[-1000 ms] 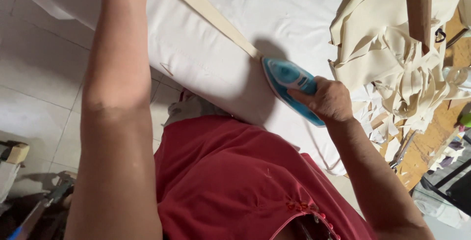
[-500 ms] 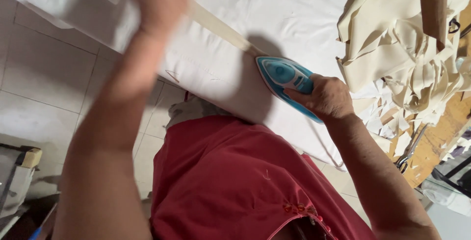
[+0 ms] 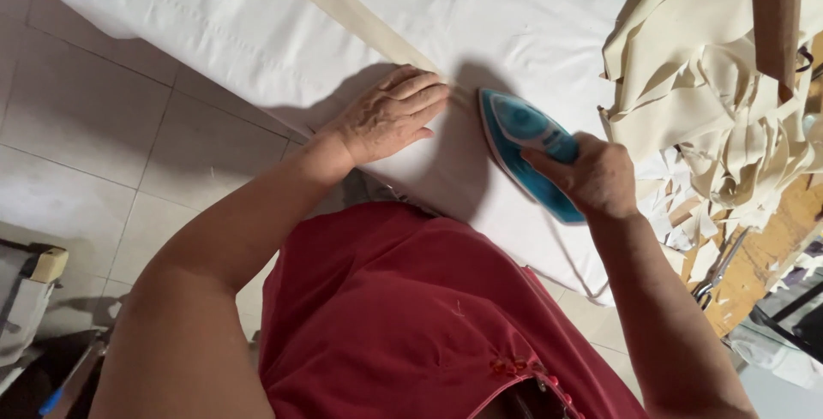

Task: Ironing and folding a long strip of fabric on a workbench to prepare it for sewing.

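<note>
Right hand (image 3: pixel 591 181) grips the blue iron (image 3: pixel 525 149), sole down on the white-covered worktop (image 3: pixel 214 33). Left hand (image 3: pixel 390 115) lies flat, fingers together, pressing the beige strip (image 3: pixel 343 8) just beside it. Beige offcuts (image 3: pixel 720 102) piled right.

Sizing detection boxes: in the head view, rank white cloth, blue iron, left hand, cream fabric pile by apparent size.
1. white cloth
2. cream fabric pile
3. blue iron and left hand: look alike, so unranked; the right hand covers part of the iron.
</note>
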